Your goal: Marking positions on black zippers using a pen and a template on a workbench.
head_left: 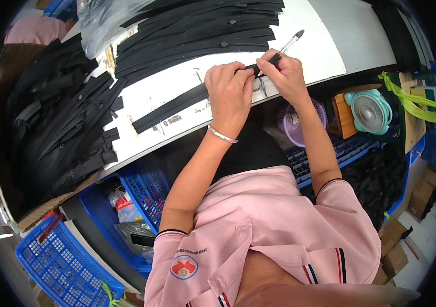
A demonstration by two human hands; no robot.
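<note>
A narrow black fabric strip (174, 108) runs along the white table near its front edge and passes under my left hand (229, 92). The thumb and fingers of that hand are closed on it. My right hand (285, 77) pinches the strip's far right end between thumb and fingers, close to the left fingertips. Just beyond the right fingers a clear-barrelled pen (290, 42) with a black tip points up and right. Whether the right hand grips this pen or it lies behind the fingers, I cannot tell.
Many black strips (197, 36) lie in rows across the white table (320, 46). A cardboard box (3, 169) full of black pieces stands left, beside clear plastic (100, 25). Blue baskets (69, 261), a purple basket (307, 130) and a turquoise fan (369, 112) sit below table level.
</note>
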